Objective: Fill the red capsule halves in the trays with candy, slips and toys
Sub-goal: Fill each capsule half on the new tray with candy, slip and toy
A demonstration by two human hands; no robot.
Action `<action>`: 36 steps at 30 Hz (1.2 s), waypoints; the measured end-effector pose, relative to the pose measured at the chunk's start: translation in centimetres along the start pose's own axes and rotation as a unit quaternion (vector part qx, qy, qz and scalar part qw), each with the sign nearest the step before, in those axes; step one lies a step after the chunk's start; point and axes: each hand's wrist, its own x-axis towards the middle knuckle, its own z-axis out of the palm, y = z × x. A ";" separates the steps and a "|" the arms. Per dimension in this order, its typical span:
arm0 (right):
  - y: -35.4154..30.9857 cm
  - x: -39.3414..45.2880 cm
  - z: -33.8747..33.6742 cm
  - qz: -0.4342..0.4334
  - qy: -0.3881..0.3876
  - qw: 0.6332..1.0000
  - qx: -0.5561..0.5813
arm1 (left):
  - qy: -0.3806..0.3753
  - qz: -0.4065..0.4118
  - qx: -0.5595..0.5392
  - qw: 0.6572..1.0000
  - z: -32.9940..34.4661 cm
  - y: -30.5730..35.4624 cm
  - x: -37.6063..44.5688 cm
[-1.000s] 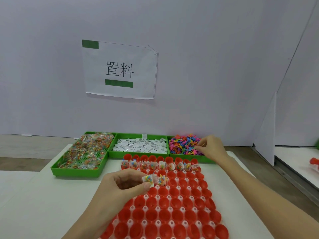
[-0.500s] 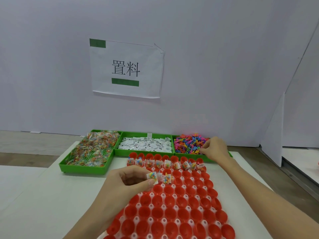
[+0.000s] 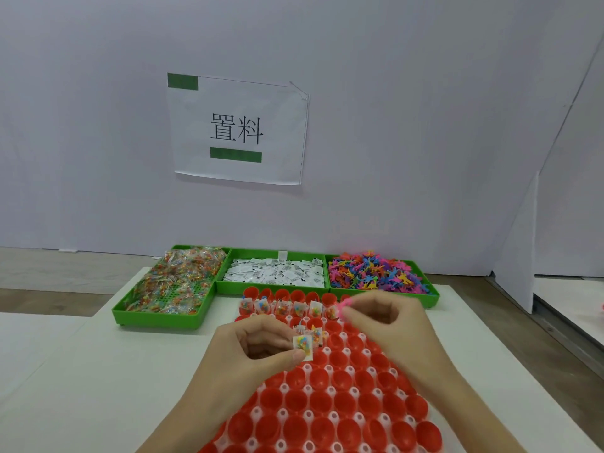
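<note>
Green bins (image 3: 163, 317) behind; hands perhaps hide capsules (image 3: 327, 400).

left hand (image 3: 258, 348) pinching candy packet (image 3: 304, 345), right hand (image 3: 382, 317) pinching pink toy (image 3: 344, 304)

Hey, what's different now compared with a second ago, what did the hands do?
The right hand left the toy bin and came back over the red capsule tray, now pinching a small pink toy it picked up there. The left hand stayed over the tray, still pinching a candy packet. The candy bin, slip bin and the filled far capsules look unchanged.
</note>
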 end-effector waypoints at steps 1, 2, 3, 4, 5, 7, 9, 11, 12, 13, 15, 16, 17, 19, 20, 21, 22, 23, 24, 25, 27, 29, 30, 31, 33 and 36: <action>-0.2 -1.1 0.8 -0.012 -0.013 1.000 -0.005 | -0.011 0.004 0.003 1.000 0.2 0.0 -0.1; -0.4 -1.9 1.5 -0.024 -0.024 0.999 -0.016 | -0.022 0.009 0.008 1.000 0.4 0.0 -0.2; -0.5 -2.5 2.1 -0.038 -0.035 0.998 -0.030 | -0.030 0.015 0.014 0.999 0.5 0.0 -0.2; -0.6 -2.8 2.6 -0.048 -0.045 0.997 -0.039 | -0.035 0.021 0.021 0.999 0.6 0.0 -0.2; -0.7 -3.0 2.9 -0.055 -0.053 0.996 -0.044 | -0.038 0.025 0.025 0.999 0.7 0.1 -0.3; -0.9 -3.0 2.9 -0.062 -0.057 0.995 -0.045 | -0.032 0.029 0.026 0.999 0.7 0.0 -0.4; -0.9 -2.9 2.7 -0.066 -0.060 0.994 -0.054 | -0.023 0.027 0.030 0.999 0.8 -0.1 -0.3; -0.7 -2.9 2.3 -0.072 -0.062 0.993 -0.065 | -0.013 0.027 0.032 0.999 0.8 -0.4 -0.2; -0.7 -3.0 2.2 -0.073 -0.061 0.993 -0.068 | -0.011 0.028 0.034 0.999 0.8 -0.5 -0.2; -0.7 -3.1 2.1 -0.074 -0.063 0.993 -0.071 | -0.013 0.030 0.039 0.999 0.9 -0.5 -0.2; -0.6 -3.3 1.9 -0.070 -0.078 0.992 -0.075 | -0.025 0.037 0.053 0.998 1.0 -0.6 -0.3; -0.6 -3.5 1.9 -0.065 -0.090 0.991 -0.072 | -0.027 0.038 0.059 0.997 1.1 -0.7 -0.4; -0.6 -3.6 1.8 -0.059 -0.104 0.991 -0.065 | -0.026 0.039 0.063 0.997 1.2 -0.8 -0.4; -0.8 -3.8 1.7 -0.050 -0.124 0.990 -0.048 | -0.018 0.039 0.070 0.997 1.3 -0.8 -0.5; -0.8 -3.8 1.6 -0.051 -0.125 0.990 -0.047 | -0.017 0.040 0.073 0.996 1.3 -0.9 -0.4; -0.8 -3.7 1.6 -0.055 -0.121 0.990 -0.052 | -0.020 0.041 0.077 0.996 1.4 -0.9 -0.4; -0.7 -3.6 1.6 -0.056 -0.114 0.990 -0.056 | -0.025 0.041 0.082 0.995 1.5 -0.9 -0.3; -0.5 -3.6 1.5 -0.054 -0.106 0.991 -0.056 | -0.031 0.042 0.088 0.995 1.6 -0.8 -0.2; -0.4 -3.5 1.4 -0.048 -0.099 0.993 -0.051 | -0.038 0.044 0.096 0.994 1.7 -0.7 -0.2; -0.2 -3.3 1.2 -0.040 -0.092 0.994 -0.046 | -0.042 0.046 0.104 0.993 1.9 -0.5 0.0; 0.1 -2.8 0.6 -0.024 -0.084 0.996 -0.035 | -0.040 0.048 0.120 0.991 2.3 0.2 0.5; 0.2 -1.9 -0.2 -0.015 -0.087 0.996 -0.029 | -0.036 0.063 0.132 0.989 2.9 0.8 1.6; 0.2 -1.4 -0.6 -0.011 -0.088 0.996 -0.030 | -0.032 0.078 0.147 0.986 3.2 1.0 2.4; 0.3 -0.8 -0.9 -0.007 -0.089 0.996 -0.031 | -0.028 0.093 0.170 0.981 3.6 1.1 3.1; 0.5 0.3 -1.6 0.004 -0.089 0.996 -0.033 | -0.029 0.109 0.216 0.970 4.3 1.1 4.7; 1.4 1.8 -2.2 0.023 -0.081 0.995 -0.057 | -0.016 0.133 0.305 0.943 5.3 0.7 6.5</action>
